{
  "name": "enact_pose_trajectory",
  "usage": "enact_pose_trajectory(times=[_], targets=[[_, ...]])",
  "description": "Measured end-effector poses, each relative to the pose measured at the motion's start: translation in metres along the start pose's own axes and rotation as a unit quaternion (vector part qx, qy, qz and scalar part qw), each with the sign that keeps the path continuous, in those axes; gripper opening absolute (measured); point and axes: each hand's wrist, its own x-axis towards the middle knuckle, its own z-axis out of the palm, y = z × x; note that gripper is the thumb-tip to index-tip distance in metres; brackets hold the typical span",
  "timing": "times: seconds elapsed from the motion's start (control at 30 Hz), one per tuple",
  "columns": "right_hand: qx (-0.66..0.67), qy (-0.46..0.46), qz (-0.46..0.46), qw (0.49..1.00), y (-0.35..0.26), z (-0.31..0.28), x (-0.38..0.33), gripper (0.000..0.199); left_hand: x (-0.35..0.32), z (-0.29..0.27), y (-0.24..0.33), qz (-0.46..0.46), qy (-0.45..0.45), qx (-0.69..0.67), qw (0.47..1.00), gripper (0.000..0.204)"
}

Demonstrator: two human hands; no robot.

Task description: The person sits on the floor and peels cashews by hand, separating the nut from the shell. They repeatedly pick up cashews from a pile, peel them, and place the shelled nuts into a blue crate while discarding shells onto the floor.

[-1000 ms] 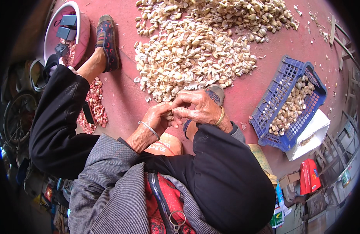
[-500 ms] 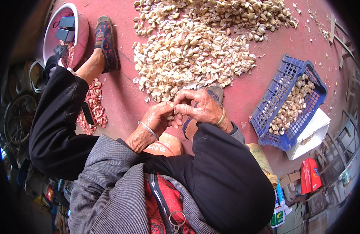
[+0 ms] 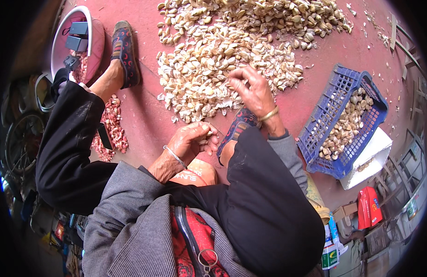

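Observation:
A large pile of pale garlic cloves (image 3: pixel 213 64) with loose papery skins lies on the red floor ahead of me. My left hand (image 3: pixel 186 147), a bangle at its wrist, is closed above the near edge of the pile. Its thumb and fingers hold a pale garlic clove (image 3: pixel 209 133). Over the pile's right part is my right hand (image 3: pixel 256 94), its fingers bent and thumb drawn in. Whatever its fingertips hold, if anything, is too small to make out.
Pinkish-red cloves (image 3: pixel 112 122) lie left beside a small dark box (image 3: pixel 104 136). A pink basin (image 3: pixel 97 44) holds more cloves and dark boxes. At right, a blue crate (image 3: pixel 322 122) holds cloves and rests against a white foam box (image 3: pixel 368 159). My shoes flank the pile.
My right hand has left my left hand and moved up and right, over the pile. The left hand stays nearly in place, still holding the clove.

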Motion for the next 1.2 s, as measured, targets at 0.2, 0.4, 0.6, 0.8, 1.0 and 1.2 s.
enact_pose_trajectory(times=[0.2, 0.4, 0.6, 0.8, 1.0, 1.2], targets=[[-0.308, 0.110, -0.115, 0.938, 0.033, -0.005, 0.050, 0.033, -0.001, 0.001, 0.002, -0.003, -0.006, 0.001, 1.000, 0.029], [-0.348, 0.081, -0.085, 0.930, 0.044, 0.018, 0.013, 0.026, -0.001, 0.000, 0.002, 0.000, -0.003, -0.008, 1.000, 0.029], [-0.259, 0.129, -0.104, 0.952, 0.033, 0.009, -0.003, 0.024, -0.002, 0.000, 0.001, -0.007, 0.005, 0.001, 1.000, 0.028], [-0.347, 0.147, -0.150, 0.914, 0.036, 0.011, 0.071, 0.028, -0.001, 0.003, -0.001, -0.006, 0.006, 0.008, 1.000, 0.028], [-0.378, 0.070, -0.136, 0.913, 0.043, 0.041, 0.063, 0.040, 0.000, 0.002, 0.000, -0.014, 0.009, 0.005, 1.000, 0.026], [-0.327, 0.151, -0.080, 0.929, 0.038, 0.021, -0.004, 0.026, 0.001, 0.000, 0.000, -0.012, 0.006, -0.010, 1.000, 0.025]])
